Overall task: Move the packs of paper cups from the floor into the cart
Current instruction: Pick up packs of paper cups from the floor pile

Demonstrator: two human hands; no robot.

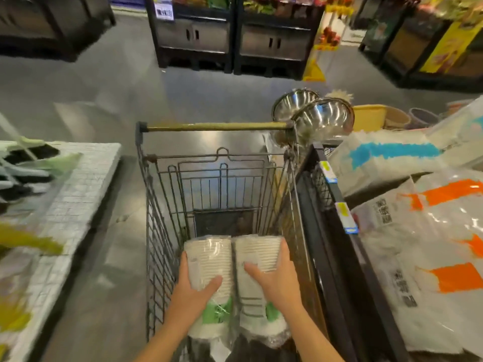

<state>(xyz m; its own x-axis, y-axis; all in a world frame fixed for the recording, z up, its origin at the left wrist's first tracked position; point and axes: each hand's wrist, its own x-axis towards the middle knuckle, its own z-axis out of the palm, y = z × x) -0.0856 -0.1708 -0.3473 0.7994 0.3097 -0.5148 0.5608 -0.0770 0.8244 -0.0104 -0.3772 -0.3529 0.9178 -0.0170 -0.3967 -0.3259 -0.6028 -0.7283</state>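
Gripping two packs side by side over the cart's [156,205] near end: left hand [194,286] wraps the left pack [209,259], right hand [274,275] the right pack [257,253], fingers curled around each

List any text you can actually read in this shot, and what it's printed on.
None is legible.
Green labels on the two packs of paper cups: blurred.
Shelf-edge price tags beside the cart: too small.
Black print and code squares on the orange-marked bags: blurred.
White sign on the far display: unreadable.
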